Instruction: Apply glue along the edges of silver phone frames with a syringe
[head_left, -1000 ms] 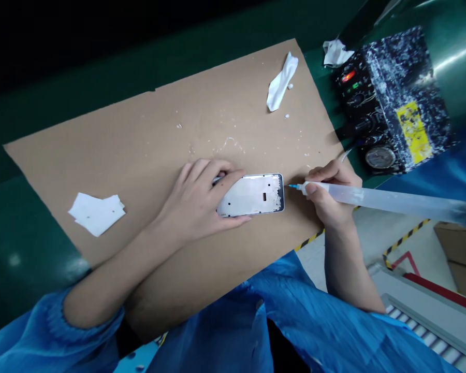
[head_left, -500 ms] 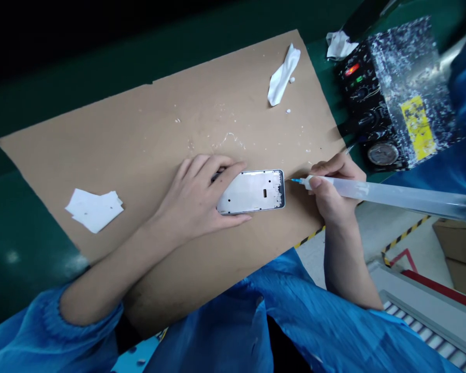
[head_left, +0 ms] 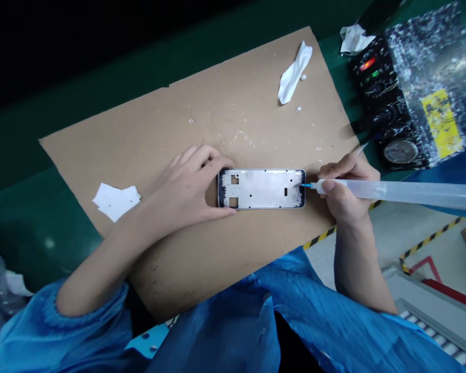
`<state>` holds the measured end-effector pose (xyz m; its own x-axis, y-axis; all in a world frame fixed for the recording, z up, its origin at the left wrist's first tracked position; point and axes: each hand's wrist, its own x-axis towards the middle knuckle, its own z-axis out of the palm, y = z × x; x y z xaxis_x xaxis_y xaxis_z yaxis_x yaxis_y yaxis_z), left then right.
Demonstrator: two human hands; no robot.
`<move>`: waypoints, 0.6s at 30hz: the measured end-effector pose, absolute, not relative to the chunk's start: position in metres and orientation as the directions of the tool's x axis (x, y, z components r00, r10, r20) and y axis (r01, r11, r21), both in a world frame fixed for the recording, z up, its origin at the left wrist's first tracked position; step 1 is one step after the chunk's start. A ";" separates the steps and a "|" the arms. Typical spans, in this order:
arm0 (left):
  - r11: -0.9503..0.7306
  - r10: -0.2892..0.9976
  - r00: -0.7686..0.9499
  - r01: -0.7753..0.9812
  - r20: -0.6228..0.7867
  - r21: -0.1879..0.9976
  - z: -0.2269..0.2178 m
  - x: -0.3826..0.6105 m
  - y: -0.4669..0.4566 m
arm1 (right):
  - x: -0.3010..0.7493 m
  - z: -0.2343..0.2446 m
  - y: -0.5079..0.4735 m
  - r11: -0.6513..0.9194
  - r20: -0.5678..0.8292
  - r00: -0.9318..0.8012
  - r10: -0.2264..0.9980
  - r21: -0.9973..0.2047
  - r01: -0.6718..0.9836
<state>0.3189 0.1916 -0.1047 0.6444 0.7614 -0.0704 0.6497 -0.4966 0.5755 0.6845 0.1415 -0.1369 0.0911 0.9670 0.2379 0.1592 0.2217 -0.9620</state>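
My left hand (head_left: 184,194) grips the left end of a metal phone mid-frame (head_left: 262,189), with fingers over the top edge and thumb along the lower edge. The frame lies flat and level on a brown cardboard sheet (head_left: 217,103), its silver plate showing cut-outs and patchy white residue. My right hand (head_left: 345,191) holds a large translucent dispensing syringe (head_left: 396,190). Its blue needle tip (head_left: 305,185) is at the frame's right end, touching or almost touching the edge.
A crumpled white tissue (head_left: 294,72) and white paper scraps (head_left: 115,201) lie on the cardboard, with dried white specks around. A dispenser controller (head_left: 415,98) with dials and a gauge stands at right. A roller conveyor (head_left: 438,336) runs at lower right.
The phone frame has turned from slightly tilted to level, showing more of its left end. The needle tip has moved from just off the frame to its right edge.
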 end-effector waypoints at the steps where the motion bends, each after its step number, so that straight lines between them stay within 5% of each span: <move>1: -0.492 0.765 0.641 0.644 -0.062 0.586 -0.105 0.322 0.192 | 0.685 -0.137 0.142 0.234 0.248 0.076 0.966 -0.959 0.157; 7: -0.420 0.768 0.622 0.671 -0.155 0.611 -0.098 0.326 0.196 | 0.682 -0.136 0.141 0.269 0.273 0.072 0.959 -0.961 0.057; 18: -0.405 0.778 0.605 0.690 -0.171 0.599 -0.098 0.327 0.197 | 0.677 -0.136 0.145 0.329 0.340 0.079 0.937 -0.936 0.124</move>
